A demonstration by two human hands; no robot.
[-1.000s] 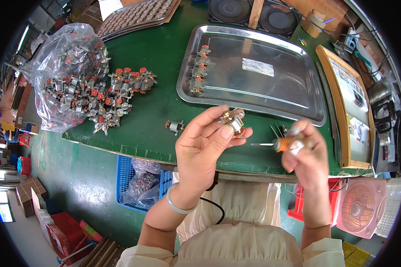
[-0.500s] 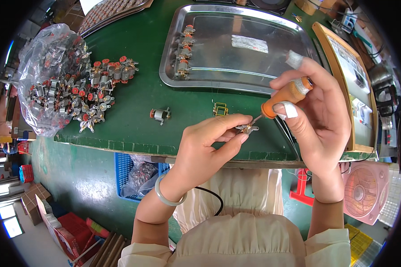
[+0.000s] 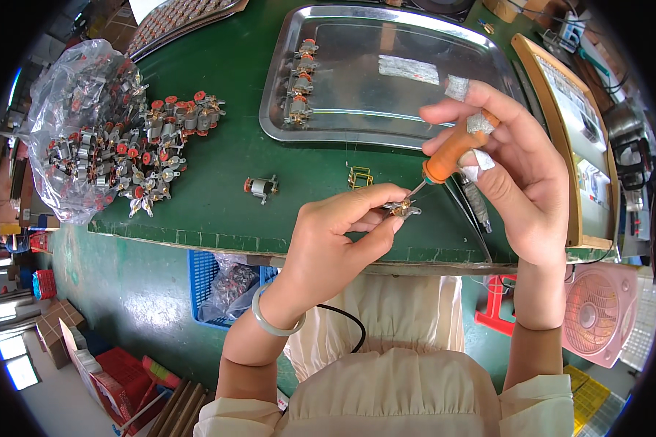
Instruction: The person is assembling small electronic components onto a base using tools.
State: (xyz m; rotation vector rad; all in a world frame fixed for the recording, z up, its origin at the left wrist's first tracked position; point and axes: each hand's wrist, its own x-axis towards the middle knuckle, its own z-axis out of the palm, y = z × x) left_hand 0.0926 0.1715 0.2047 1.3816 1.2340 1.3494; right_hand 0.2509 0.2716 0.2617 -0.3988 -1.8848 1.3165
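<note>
My left hand (image 3: pixel 335 240) pinches a small metal component (image 3: pixel 402 209) with flat tabs between thumb and fingertips, over the bench's front edge. In my right hand (image 3: pixel 517 175) is an orange-handled screwdriver (image 3: pixel 444 159), tilted, its thin shaft reaching down to the component. White tape wraps some of the right fingertips. Just beyond my left hand stands a small yellow wire frame (image 3: pixel 359 178). A single silver component with a red end (image 3: pixel 261 188) lies to its left. Tweezers (image 3: pixel 468 218) rest partly beneath my right hand, beside a slim grey tool (image 3: pixel 477 202).
A metal tray (image 3: pixel 270 116) bears a column of several components along its left side. At left, a clear plastic bag (image 3: pixel 47 167) spills many more onto the green bench (image 3: pixel 219 164). A wooden-framed box (image 3: pixel 594 218) stands at right. Below the bench is a blue basket (image 3: pixel 200 280).
My right hand and the screwdriver have shifted slightly left, and the handle has turned in the fingers. The grey tool beside the tweezers shows more. My left hand stays nearly still.
</note>
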